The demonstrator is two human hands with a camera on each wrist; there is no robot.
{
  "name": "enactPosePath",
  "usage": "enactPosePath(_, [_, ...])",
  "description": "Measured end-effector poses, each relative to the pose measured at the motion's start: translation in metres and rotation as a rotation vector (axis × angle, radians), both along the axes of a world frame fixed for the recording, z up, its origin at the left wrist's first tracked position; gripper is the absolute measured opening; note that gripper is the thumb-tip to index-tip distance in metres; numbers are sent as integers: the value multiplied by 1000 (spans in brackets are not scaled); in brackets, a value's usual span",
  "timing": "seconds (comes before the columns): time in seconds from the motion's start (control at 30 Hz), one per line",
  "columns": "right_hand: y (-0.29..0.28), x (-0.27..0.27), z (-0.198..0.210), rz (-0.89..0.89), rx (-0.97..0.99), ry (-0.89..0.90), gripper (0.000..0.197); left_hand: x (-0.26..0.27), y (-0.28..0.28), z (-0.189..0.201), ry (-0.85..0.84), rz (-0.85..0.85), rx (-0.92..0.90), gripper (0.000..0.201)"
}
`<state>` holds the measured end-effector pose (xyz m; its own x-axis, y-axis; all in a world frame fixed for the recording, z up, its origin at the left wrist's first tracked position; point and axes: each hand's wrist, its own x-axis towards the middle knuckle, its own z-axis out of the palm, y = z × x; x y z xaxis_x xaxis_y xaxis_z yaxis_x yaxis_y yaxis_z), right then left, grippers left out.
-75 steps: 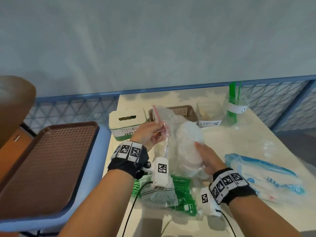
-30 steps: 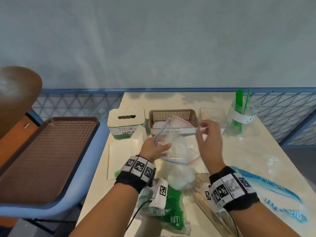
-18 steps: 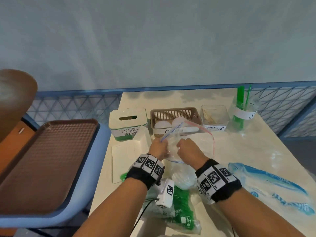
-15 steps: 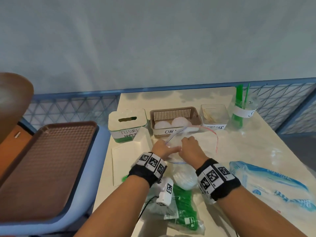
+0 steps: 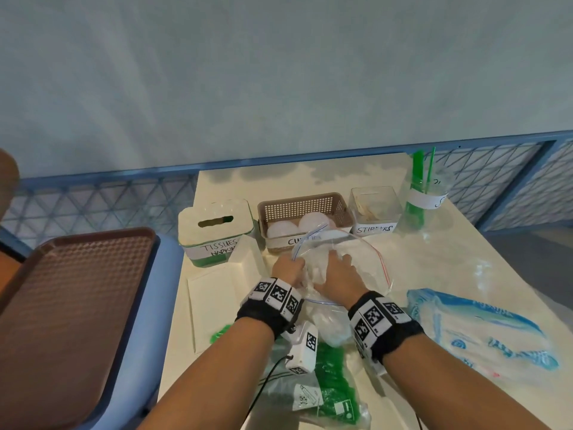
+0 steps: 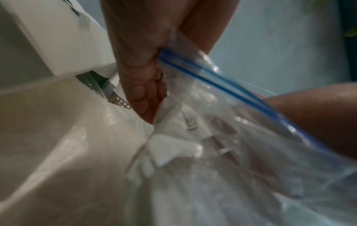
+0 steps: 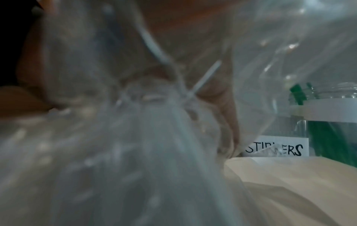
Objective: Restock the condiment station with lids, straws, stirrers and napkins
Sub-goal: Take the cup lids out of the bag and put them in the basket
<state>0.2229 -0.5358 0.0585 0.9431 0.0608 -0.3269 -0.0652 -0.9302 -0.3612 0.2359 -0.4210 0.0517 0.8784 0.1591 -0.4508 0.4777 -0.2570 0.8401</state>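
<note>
A clear zip bag (image 5: 356, 262) with white lids (image 5: 319, 265) inside lies on the table in front of the brown lid basket (image 5: 304, 209), which holds two white lids (image 5: 313, 220). My left hand (image 5: 286, 270) pinches the bag's blue zip edge (image 6: 212, 79) and holds the mouth wide. My right hand (image 5: 338, 271) is inside the bag, fingers down on the lids (image 6: 173, 145). The right wrist view is blurred by the bag's plastic (image 7: 135, 152), so its grip is unclear.
The tissue box (image 5: 217, 231) stands left of the basket. The stirrers box (image 5: 373, 209) and the straw cup (image 5: 424, 197) stand to its right. A green straw pack (image 5: 331, 377) lies near me, a blue napkin pack (image 5: 480, 330) to the right, a brown tray (image 5: 71, 305) to the left.
The bag has come down from mid-air onto the table. My right hand let go of the bag's edge and went into its mouth. My left hand keeps hold of the zip edge.
</note>
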Motion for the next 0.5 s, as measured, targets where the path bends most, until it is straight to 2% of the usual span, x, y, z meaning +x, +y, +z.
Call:
enactPosePath(0.07, [-1,1,0,-12,19,10,87,0,0,0,-34,-34,52,18])
enactPosePath(0.13, [-1,2,-2,-19,31,20,89,1,-1,-4,-11,-18,62,27])
enactPosePath(0.33, [-4,7,-6,-56,155,42,91,1,-5,-3,74,30,-29,42])
enactPosePath(0.37, [-5,9,-6,-54,166,55,89,0,-7,0,89,24,-66,50])
enactPosePath(0.43, [-7,11,-6,-59,201,90,88,2,-10,-6,36,-32,-77,77])
enactPosePath(0.47, [-9,13,-5,-64,219,106,87,4,-9,-9,10,-76,-28,83])
enactPosePath(0.5, [-10,14,-5,-71,235,115,86,5,-9,-7,-12,-110,31,76])
